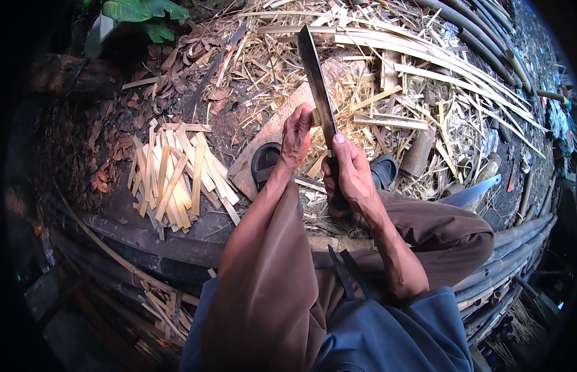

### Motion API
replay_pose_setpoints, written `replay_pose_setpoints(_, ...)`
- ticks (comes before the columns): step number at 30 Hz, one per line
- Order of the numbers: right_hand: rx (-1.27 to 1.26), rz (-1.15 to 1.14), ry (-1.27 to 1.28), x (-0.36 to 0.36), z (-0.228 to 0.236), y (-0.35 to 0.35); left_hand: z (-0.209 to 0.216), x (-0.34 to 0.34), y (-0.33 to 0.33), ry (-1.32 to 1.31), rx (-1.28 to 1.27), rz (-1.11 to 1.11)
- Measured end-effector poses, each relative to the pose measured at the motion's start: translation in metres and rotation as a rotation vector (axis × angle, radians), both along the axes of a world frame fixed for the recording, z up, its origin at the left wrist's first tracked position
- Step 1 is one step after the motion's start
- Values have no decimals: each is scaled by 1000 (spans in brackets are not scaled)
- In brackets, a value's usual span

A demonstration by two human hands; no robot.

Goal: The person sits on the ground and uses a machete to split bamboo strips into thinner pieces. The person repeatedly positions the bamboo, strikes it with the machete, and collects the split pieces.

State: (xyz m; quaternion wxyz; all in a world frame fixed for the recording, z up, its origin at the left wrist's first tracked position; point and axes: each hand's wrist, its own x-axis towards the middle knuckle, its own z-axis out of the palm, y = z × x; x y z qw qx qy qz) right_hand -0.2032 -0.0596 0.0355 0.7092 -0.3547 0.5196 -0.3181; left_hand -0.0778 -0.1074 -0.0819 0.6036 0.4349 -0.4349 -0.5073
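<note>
Dark steel is pointed forward: the long knife (324, 102) is gripped by its handle (339, 193) in the right hand (353, 170), presumably to steady the blade (314, 68). A small pale piece (315, 118) is pinched in the left hand (295, 137) beside the blade, and bamboo strips (171, 177) are heaped leftward, seemingly for easy reach.

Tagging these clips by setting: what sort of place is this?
Probably an outdoor bamboo-working yard: stacked bamboo poles, a heap of cut strips and scattered dry leaves point to it.
</note>
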Motion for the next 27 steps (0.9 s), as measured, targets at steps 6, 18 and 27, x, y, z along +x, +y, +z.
replay_pose_setpoints(6,-96,14,51,5,7,0,2,1,-1,-39,20,-6)
replay_pose_setpoints(18,-313,108,318,15,9,-3,-15,17,0,-62,-70,-11)
replay_pose_setpoints(27,-408,64,416,20,18,2,4,24,2,7,-58,-46)
